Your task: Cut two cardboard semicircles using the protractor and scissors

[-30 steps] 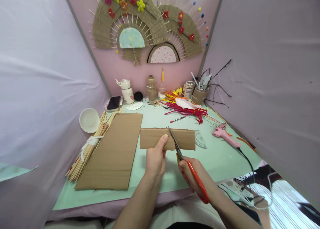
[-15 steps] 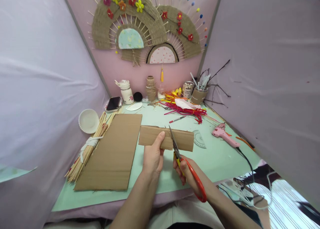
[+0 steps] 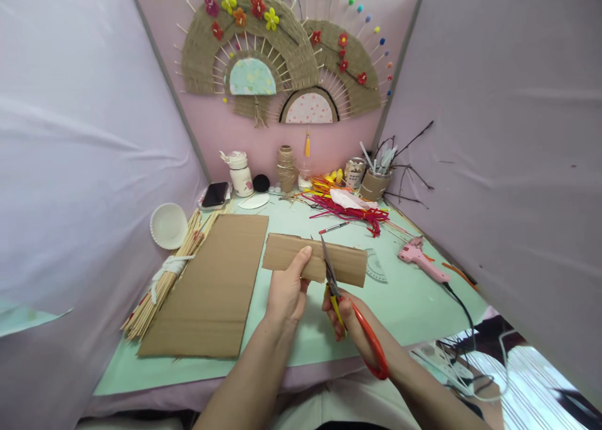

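Observation:
My left hand (image 3: 290, 286) pinches a strip of brown cardboard (image 3: 282, 252), thumb on top and fingers underneath. Scissors (image 3: 365, 333) with red and yellow handles are in my right hand (image 3: 350, 323), the fingers wrapped round the grips. Their blades straddle the strip near its middle, and a slit runs up from the lower edge. Right of the blades, the strip's other half (image 3: 348, 266) tilts slightly downward. A larger cardboard sheet (image 3: 211, 286) lies flat on the table, left of my left hand.
Bundled sticks (image 3: 164, 276) and a white bowl (image 3: 168, 225) are at the left. A pink glue gun (image 3: 423, 261), its cord over the edge, lies right. A protractor (image 3: 376, 267), pen (image 3: 335, 227) and red pipe cleaners (image 3: 348, 212) lie beyond the strip. Two fan decorations (image 3: 249, 41) hang behind.
The camera view has tilted up slightly. The scissor blades look a little wider apart, and both hands keep their hold on the cardboard strip and scissors.

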Demonstrator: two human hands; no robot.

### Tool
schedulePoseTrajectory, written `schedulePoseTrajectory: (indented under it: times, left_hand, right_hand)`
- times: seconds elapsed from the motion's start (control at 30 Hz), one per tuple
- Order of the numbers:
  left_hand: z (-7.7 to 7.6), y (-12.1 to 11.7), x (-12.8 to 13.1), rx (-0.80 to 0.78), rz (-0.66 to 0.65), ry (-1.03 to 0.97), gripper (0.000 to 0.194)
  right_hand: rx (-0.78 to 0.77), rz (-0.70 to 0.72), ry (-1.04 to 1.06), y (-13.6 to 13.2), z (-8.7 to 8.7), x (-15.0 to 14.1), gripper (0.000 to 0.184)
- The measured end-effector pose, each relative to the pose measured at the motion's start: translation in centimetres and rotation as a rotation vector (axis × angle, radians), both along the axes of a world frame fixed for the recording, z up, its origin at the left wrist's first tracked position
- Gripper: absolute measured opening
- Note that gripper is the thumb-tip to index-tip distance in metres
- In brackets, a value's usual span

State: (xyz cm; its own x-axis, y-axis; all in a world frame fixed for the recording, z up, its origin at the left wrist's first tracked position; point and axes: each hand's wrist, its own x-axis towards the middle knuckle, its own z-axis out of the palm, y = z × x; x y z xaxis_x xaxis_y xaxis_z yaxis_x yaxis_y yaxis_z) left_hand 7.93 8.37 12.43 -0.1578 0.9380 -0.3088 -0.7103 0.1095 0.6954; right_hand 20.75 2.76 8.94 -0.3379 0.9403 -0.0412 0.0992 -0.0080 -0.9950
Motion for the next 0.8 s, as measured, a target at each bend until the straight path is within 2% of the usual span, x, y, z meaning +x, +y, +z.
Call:
schedulePoseTrajectory:
  times: [0.1, 0.3, 0.4, 0.53, 0.67, 0.8]
  left_hand:
    - [0.1, 0.0, -0.1, 0.013, 0.014, 0.016, 0.032]
    - [0.3, 0.5, -0.2, -0.006, -0.013, 0.002, 0.029]
    - [0.2, 1.0, 0.0, 0.066, 0.066, 0.073, 0.029]
    - [-0.7, 1.4, 0.5, 0.175, 0.203, 0.235, 0.036]
    - [-1.0, 1.4, 0.7, 0.176, 0.172, 0.210, 0.043]
    - [-0.4, 1.2, 0.4, 0.170, 0.102, 0.146, 0.045]
  right_hand:
    - [0.006, -0.012, 0.001, 0.3, -0.4, 0.0, 0.071]
    - [-0.174, 0.062, 0.216, 0.3, 0.6, -0.5, 0.080]
    - [-0.127, 0.007, 0.138, 0.3, 0.7, -0.9, 0.076]
    - [-0.076, -0.040, 0.030, 0.3, 0.0, -1.3, 0.071]
    - [-0.049, -0.051, 0.013, 0.6, -0.4, -1.2, 0.072]
    - [-0.002, -0.018, 0.000, 0.9, 0.4, -0.7, 0.073]
